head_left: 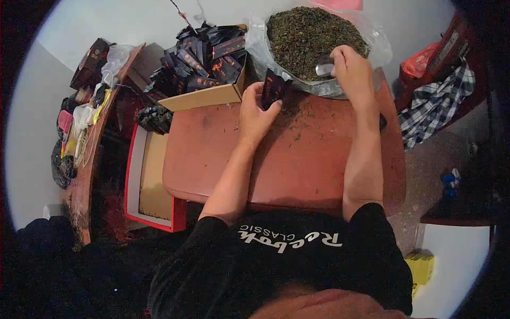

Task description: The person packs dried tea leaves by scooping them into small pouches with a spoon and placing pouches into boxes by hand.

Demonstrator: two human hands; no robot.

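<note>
My left hand (256, 114) grips a small black packet (274, 89) with orange print, held upright over the table. In my right hand (351, 72) is a small pale scoop (323, 69), its fingers closed round the handle end. The scoop is at the near edge of a heap of dark green dried leaves (311, 37), which look like tea. A clear plastic bag (257, 45) lies spread around the heap. Left of my left hand stands an open cardboard box (204, 99) piled with many similar black packets (199, 61).
Leaf crumbs lie scattered on the reddish-brown table (303, 170). A red-edged box (154, 181) sits at the table's left side. Farther left is a wooden shelf (101, 143) with bags and tools. A checkered cloth (441, 103) hangs at the right.
</note>
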